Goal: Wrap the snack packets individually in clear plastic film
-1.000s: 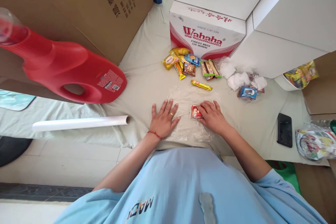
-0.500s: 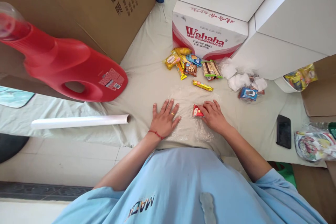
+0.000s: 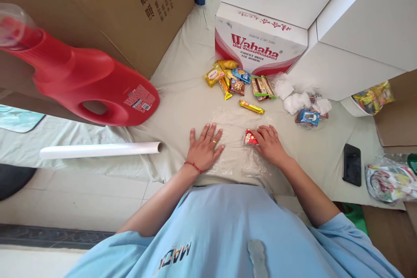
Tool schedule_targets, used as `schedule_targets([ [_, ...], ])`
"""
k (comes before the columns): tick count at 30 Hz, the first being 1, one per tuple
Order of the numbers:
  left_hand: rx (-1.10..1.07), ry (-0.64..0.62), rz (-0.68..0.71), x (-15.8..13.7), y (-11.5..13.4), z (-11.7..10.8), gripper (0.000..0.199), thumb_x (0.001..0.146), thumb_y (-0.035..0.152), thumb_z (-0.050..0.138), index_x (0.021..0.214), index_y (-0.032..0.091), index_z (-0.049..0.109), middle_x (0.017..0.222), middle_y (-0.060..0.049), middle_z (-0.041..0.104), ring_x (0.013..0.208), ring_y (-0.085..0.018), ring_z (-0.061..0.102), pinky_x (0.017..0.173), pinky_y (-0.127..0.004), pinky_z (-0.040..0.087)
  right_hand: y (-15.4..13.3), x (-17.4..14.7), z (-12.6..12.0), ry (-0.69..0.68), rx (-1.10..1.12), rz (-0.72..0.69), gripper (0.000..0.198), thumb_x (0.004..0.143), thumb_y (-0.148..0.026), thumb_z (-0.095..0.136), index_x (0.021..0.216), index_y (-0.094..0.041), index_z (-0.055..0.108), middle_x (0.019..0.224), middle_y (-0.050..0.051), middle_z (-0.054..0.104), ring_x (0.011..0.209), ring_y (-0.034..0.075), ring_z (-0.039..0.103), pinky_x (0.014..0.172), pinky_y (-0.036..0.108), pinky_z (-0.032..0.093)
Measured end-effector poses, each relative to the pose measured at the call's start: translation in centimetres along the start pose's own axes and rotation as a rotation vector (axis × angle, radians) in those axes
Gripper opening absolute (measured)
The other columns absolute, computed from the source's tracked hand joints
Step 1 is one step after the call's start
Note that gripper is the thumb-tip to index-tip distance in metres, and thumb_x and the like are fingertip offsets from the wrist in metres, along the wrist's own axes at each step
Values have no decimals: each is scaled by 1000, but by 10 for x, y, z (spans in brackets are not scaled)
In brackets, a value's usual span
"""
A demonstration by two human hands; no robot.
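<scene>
My left hand (image 3: 205, 148) lies flat with fingers spread, pressing on a sheet of clear plastic film (image 3: 223, 166) over the cloth. My right hand (image 3: 271, 145) grips a small red snack packet (image 3: 250, 137), its thumb across the packet and the other fingers bent behind it. Part of the packet is hidden under that hand. Crumpled clear film (image 3: 254, 167) lies just below it. Beyond the hands rests a single yellow snack bar (image 3: 252, 107). Farther back is a pile of wrapped snacks (image 3: 236, 86), with green-edged wafer packs (image 3: 260, 87) beside it.
A Wahaha carton (image 3: 260, 45) stands at the back. To the left are a large red detergent bottle (image 3: 97, 82) and a white roll of film (image 3: 100, 150). White crumpled wads (image 3: 296, 102), a blue snack packet (image 3: 308, 117), a bowl (image 3: 358, 103) and a phone (image 3: 352, 165) lie right.
My right hand has shifted slightly right, and the red snack packet has moved with it. My left hand has stayed in place.
</scene>
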State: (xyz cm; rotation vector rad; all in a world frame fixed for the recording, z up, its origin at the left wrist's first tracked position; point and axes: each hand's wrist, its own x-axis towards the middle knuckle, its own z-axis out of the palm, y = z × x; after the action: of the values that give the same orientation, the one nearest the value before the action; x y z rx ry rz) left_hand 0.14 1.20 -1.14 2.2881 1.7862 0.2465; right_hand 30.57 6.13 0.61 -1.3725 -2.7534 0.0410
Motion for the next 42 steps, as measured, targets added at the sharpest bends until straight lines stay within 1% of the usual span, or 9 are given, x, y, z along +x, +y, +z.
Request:
schedule_targets([
  [6,-17,6,-3,0,0,0,60,107,52,42,164,33,40,175,-8,30,163,-31,28,130,-68,-10,27,-13,-11,23,107,77,52,104,-30,52,152,-14,52,129,21,59,132,36,48,118,59,38],
  [9,-42,4,-2,0,0,-1,60,107,51,42,164,33,40,175,-9,31,163,-33,29,129,-70,-9,24,-11,-21,72,182,83,59,103,-28,51,160,-16,43,133,21,57,135,37,46,116,58,39],
  [13,-46,-1,5,0,0,-3,61,107,51,41,164,32,40,175,-10,30,163,-34,29,129,-72,-6,-5,10,-28,92,210,-18,60,102,-29,53,161,-20,43,137,18,58,140,35,44,125,59,29],
  [18,-29,2,9,0,0,-2,60,107,52,40,164,32,41,175,-9,30,163,-33,28,129,-72,-6,-34,35,-11,-48,143,-94,55,100,-25,59,155,-19,53,137,17,61,146,33,42,130,62,17],
  [24,-43,21,12,0,0,0,59,107,52,40,163,33,42,175,-9,31,163,-32,29,130,-70,-6,-33,27,-3,-55,177,-109,63,106,-49,53,159,-17,47,155,19,54,154,34,34,129,66,14],
  [27,-42,17,7,0,0,0,60,108,53,39,164,32,41,175,-9,30,163,-32,28,129,-71,-6,-37,23,-1,-40,155,-97,56,109,-42,47,159,-18,47,158,18,52,154,33,35,129,67,14],
  [32,-45,4,10,0,0,-1,60,107,53,39,164,33,40,175,-10,30,163,-33,27,129,-72,-5,-46,25,4,-23,109,-80,56,105,-38,57,157,-16,50,150,20,58,150,35,41,129,69,14],
  [38,-59,15,9,0,0,0,61,107,53,41,165,33,38,175,-10,30,163,-33,28,128,-72,-8,-37,19,5,-23,66,-130,56,102,-22,57,157,-18,50,149,19,60,152,34,40,129,70,12],
  [42,-55,11,11,1,-1,-1,61,107,53,40,165,32,39,176,-10,29,163,-32,28,129,-72,-7,-35,17,2,-55,68,-131,57,102,-22,56,158,-19,49,154,17,57,155,35,35,129,71,11],
])
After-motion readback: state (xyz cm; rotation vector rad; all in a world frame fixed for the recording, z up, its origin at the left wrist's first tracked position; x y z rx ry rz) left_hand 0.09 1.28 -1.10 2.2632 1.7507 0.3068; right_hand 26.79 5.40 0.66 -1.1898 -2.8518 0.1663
